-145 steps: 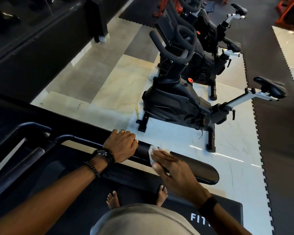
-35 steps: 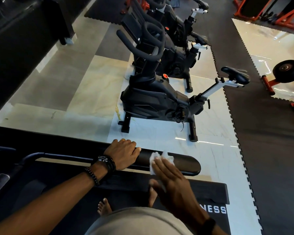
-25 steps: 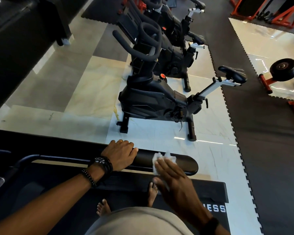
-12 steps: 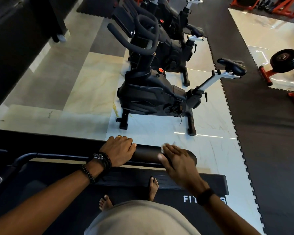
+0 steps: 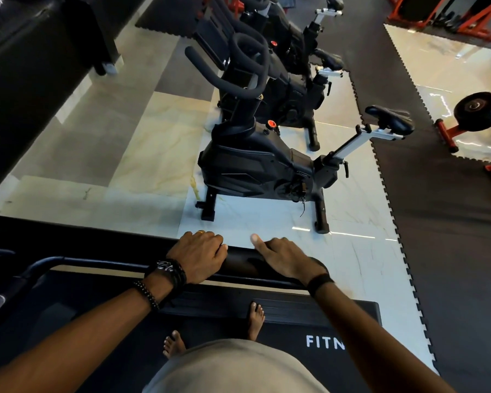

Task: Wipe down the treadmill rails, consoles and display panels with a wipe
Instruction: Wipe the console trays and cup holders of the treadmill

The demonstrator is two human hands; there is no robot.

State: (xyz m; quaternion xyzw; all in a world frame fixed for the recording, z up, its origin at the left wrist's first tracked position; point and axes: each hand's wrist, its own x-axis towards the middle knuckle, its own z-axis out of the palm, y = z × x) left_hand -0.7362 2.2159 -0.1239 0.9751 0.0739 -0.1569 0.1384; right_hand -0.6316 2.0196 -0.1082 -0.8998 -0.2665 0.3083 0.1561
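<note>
- Head view: the left hand (image 5: 200, 255) lies palm-down over the treadmill's padded handrail (image 5: 240, 260), fingers curled over its far side, holding the rail and nothing else.
- The right hand (image 5: 284, 258) lies on the same rail just beside it, nearer the rail's free end, fingers draped over the top and the thumb lifted clear.
- The wipe is the task's thing, and no part of it shows here. My guess is that it sits pressed between the right palm and the rail, but I cannot tell whether that hand is clamped on it or merely lying flat.
- To do this stroke well, I would keep the palm flat so the wipe wraps the curve of the rail, run it right out over the rounded end, then roll the wrist to catch the far side and underside.
- The left hand covers a stretch of rail; that patch will need a pass once the hand shifts.
- Bare feet (image 5: 255, 319) stand on the treadmill deck (image 5: 295, 312), so a steady brace matters while leaning out.
- Hidden or unclear: the rail's free end is behind the right wrist; the console and display panels lie outside the frame; the lettering on the deck's rear edge is cut off by the right forearm.
- An exercise bike (image 5: 255, 168) stands well apart on the tiled floor.
</note>
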